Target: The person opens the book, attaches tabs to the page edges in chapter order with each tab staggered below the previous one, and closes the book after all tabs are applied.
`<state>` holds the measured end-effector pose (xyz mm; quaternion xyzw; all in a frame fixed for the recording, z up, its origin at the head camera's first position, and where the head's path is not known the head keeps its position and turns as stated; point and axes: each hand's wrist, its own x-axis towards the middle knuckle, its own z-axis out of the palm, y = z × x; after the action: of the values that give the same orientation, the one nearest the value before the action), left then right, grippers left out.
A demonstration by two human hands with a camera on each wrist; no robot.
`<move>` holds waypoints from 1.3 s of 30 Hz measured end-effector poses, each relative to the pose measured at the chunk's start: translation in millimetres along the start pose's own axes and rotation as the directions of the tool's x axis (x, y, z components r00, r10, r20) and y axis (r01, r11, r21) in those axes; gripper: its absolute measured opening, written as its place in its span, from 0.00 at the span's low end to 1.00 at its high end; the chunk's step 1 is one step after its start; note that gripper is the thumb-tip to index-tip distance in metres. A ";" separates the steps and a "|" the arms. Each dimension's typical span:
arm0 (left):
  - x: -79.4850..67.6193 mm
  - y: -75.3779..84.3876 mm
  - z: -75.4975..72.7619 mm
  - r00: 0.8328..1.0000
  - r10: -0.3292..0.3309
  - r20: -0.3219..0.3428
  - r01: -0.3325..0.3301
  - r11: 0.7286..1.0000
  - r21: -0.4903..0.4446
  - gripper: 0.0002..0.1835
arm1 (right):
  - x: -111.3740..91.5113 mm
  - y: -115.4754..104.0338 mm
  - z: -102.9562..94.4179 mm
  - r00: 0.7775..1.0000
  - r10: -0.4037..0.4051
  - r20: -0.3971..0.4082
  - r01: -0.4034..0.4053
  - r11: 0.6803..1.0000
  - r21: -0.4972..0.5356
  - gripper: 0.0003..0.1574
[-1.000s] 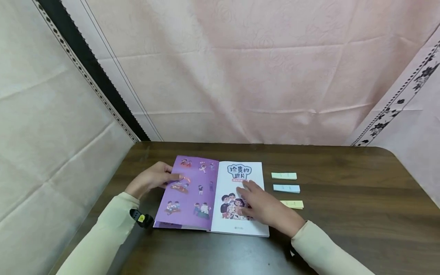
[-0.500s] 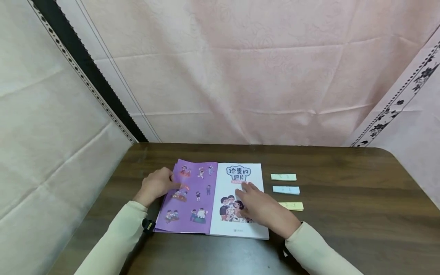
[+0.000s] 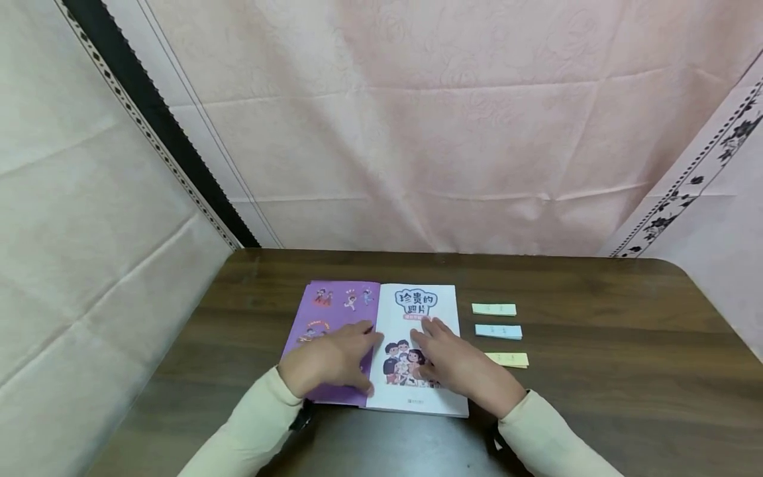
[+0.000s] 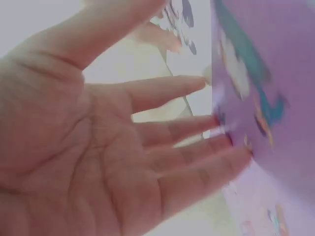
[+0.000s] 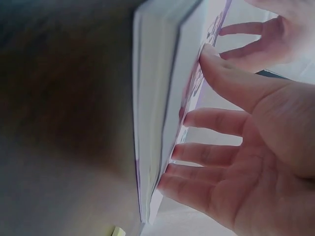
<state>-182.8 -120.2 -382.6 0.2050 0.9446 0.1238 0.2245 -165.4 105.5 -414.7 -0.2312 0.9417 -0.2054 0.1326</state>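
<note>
An open book [image 3: 417,394] lies on the table, with a purple illustrated page [image 3: 304,315] on its left and a white title page with a cartoon group on its right. My left hand [image 3: 330,361] is over the purple page near the fold, its fingers spread. In the left wrist view the fingertips [image 4: 241,152] of that hand touch the purple page. My right hand [image 3: 461,364] rests its fingertips on the white page. The right wrist view shows this right hand [image 5: 246,157] with fingers extended against the page and the book's thick edge [image 5: 157,98] beside it.
Right of the book lie three strips of sticky notes: a green one [image 3: 494,309], a blue one [image 3: 498,331] and a yellow one [image 3: 508,359]. The brown wooden table [image 3: 608,371] ends at a pale cloth backdrop [image 3: 417,152].
My left hand has let go of the purple page's outer edge and moved right to the fold, and that page lies flatter. My right hand stays on the white page.
</note>
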 end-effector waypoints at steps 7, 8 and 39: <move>12.5 4.5 12.1 0.994 -0.004 -0.105 0.007 1.000 0.030 0.52 | 0.2 1.7 0.4 1.000 0.001 -0.007 -0.001 1.000 0.007 0.39; 13.9 4.6 13.2 0.994 -0.010 -0.110 0.013 0.999 0.033 0.53 | 0.1 1.5 0.6 1.000 -0.008 -0.007 0.008 1.000 0.012 0.39; 19.8 9.3 13.4 0.996 -0.027 -0.090 0.035 0.996 0.087 0.51 | 70.5 68.9 -48.0 0.993 0.114 0.000 -0.113 0.989 -0.098 0.62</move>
<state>-189.5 -101.3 -398.6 0.1946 0.9612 0.0872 0.1751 -268.6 142.3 -414.2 -0.1840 0.9619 -0.1506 0.1352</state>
